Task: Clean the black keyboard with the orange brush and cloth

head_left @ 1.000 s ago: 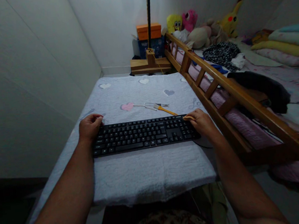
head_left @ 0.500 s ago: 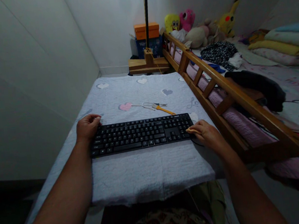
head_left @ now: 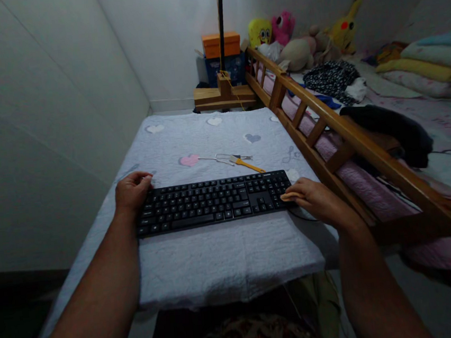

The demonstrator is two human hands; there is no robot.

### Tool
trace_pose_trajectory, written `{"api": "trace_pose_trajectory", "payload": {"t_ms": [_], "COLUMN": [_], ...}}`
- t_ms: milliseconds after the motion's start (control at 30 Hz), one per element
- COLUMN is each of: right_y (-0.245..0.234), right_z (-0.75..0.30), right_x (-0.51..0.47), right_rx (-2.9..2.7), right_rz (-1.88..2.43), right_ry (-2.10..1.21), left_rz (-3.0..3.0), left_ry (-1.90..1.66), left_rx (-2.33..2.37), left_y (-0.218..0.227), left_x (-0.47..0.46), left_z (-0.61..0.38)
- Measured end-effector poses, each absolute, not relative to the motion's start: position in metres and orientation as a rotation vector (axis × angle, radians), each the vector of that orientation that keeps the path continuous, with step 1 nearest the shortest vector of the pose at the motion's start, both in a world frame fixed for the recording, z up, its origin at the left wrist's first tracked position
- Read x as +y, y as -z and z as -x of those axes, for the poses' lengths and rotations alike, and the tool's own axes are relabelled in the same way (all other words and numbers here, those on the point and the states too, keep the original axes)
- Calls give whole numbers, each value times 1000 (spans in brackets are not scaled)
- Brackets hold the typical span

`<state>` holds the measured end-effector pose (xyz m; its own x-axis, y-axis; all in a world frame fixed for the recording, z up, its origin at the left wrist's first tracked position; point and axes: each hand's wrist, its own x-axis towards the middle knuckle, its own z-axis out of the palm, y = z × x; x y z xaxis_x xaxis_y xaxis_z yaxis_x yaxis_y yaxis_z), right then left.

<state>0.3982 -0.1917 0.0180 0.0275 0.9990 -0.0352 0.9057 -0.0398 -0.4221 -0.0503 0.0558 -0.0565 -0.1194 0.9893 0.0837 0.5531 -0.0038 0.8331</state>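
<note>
A black keyboard (head_left: 197, 206) lies flat across the cloth-covered table. My left hand (head_left: 131, 193) is closed at its upper left corner, thumb and fingers against the end; part of the grip is hidden. At the other end, my right hand (head_left: 312, 199) pinches a thin tan cloth (head_left: 291, 196), which rests on the number pad keys. Just behind the keyboard are a brush with a yellow handle (head_left: 249, 164) and thin metal tools (head_left: 224, 159), whose exact kind I cannot make out.
A light blue tablecloth with hearts (head_left: 226, 262) covers the table. Along the right runs a wooden bed rail (head_left: 324, 119), with bedding and plush toys (head_left: 298, 53) beyond it. A wooden stand (head_left: 224, 97) and an orange box (head_left: 221, 44) are at the back. A white wall (head_left: 65, 126) borders the left.
My right forearm and wrist have swung slightly, and the tan cloth has shifted a little on the number pad. My left hand and the keyboard stay in place.
</note>
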Motion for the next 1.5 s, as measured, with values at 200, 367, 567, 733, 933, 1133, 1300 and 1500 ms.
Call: {"api": "trace_pose_trajectory", "payload": {"t_ms": [200,367,567,733,933,1133,1300,1500], "right_y": [-8,12,17,10,8,3,-14,-10], "right_z": [-388,-389,-394,-390,-383,-382,-386,-380], "right_x": [-136,-125,-144,-164,-190,-206,-197,-152], "right_rx": [-1887,-1862,-1868,-1891,-1889,-1897,-1976,-1893], "right_rz": [2004,2018,1985,1952,1923,1939,1953,2005], "right_ry": [-262,-246,-283,-347,-419,-502,-589,-323], "left_rz": [-1587,-1613,-1601,-1603,-1606,-1596,-1602,-1571], "left_ry": [-1028,-1034,-1017,-1023,-1016,-1018,-1030,-1032], "left_rx": [1718,1708,1711,1711,1704,1674,1664,1677], "left_y": [55,58,57,56,58,59,58,58], "left_x": [54,56,56,55,55,55,55,54], "left_z": [50,51,51,51,52,53,52,51]}}
